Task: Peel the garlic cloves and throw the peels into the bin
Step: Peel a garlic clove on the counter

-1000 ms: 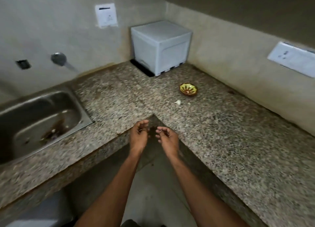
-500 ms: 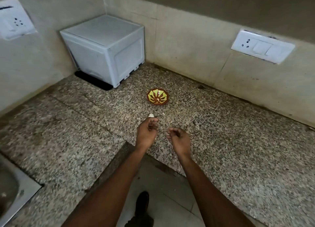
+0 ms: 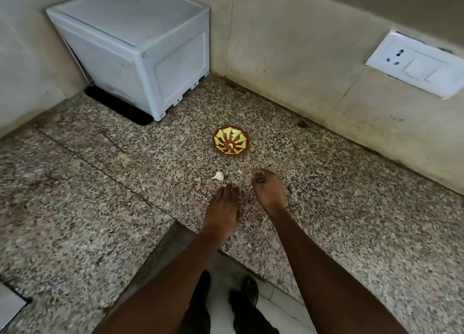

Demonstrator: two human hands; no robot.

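On the speckled granite counter (image 3: 351,220), near its inner corner edge, left hand (image 3: 222,208) stretched forward, palm down, fingers (image 3: 229,189) straight and close together, holding nothing, tips just short of a garlic clove (image 3: 218,176). Clove lying free on the counter, white, apart from both hands, between left hand and a small bowl (image 3: 230,140). Right hand (image 3: 270,190) just beside the left one, a little further toward the back wall, fingers (image 3: 258,177) curled inward with tips together. Whether anything is pinched there, cannot tell; only a small pale bit visible at the hand's lower edge, too small to identify. One more tiny white scrap (image 3: 239,171) on the counter between clove and right hand, perhaps a peel.

Bowl brown outside, yellow-green leaf pattern inside, standing upright further back, well apart from the hands. In the back left corner of the counter, a white plastic box (image 3: 135,50) against the walls. On the right wall, a white socket and switch plate (image 3: 416,64). Below the counter edge, dark shoes (image 3: 248,291) on a light floor.
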